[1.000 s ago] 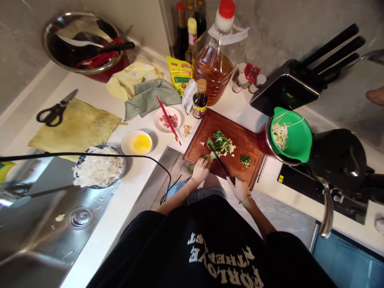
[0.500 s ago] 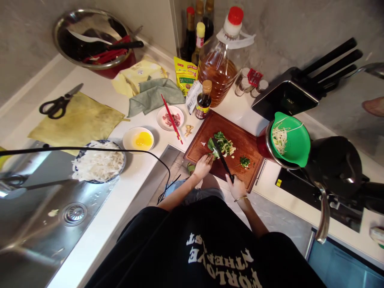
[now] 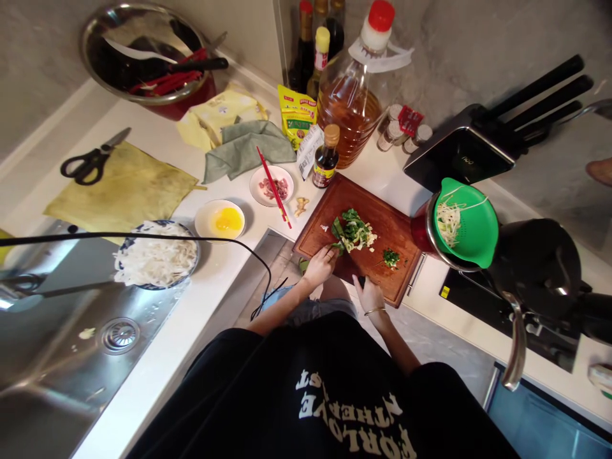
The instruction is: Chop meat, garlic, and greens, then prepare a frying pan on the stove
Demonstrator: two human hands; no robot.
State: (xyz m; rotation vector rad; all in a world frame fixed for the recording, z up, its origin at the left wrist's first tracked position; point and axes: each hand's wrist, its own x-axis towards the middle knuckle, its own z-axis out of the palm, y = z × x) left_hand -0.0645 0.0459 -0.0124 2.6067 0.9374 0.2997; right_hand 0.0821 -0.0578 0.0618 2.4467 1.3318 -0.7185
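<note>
On the brown wooden cutting board [image 3: 321, 220], my left hand [image 3: 321, 265] presses curled fingers on leafy greens [image 3: 338, 245] at the near edge. My right hand [image 3: 370, 295] is closed round the black handle of a kitchen knife [image 3: 362, 280]. Its dark blade is hard to make out against the board, but it points toward my left fingertips. Chopped greens with pale stem pieces [image 3: 358, 231] lie in a heap just beyond both hands. A small pile of finely chopped green herb [image 3: 391, 257] sits to the right on the board.
Left of the board are ginger [image 3: 301, 206], a meat dish [image 3: 283, 196] with red chopsticks across it, an egg bowl [image 3: 203, 220] and a plate of white strips [image 3: 157, 258]. Rightward stand a green colander [image 3: 480, 220] and a pan [image 3: 535, 268]. A black cable [image 3: 229, 241] crosses the view.
My right hand has drawn the knife left and back toward me, so its blade no longer lies over the chopped heap. My left hand has shifted slightly left.
</note>
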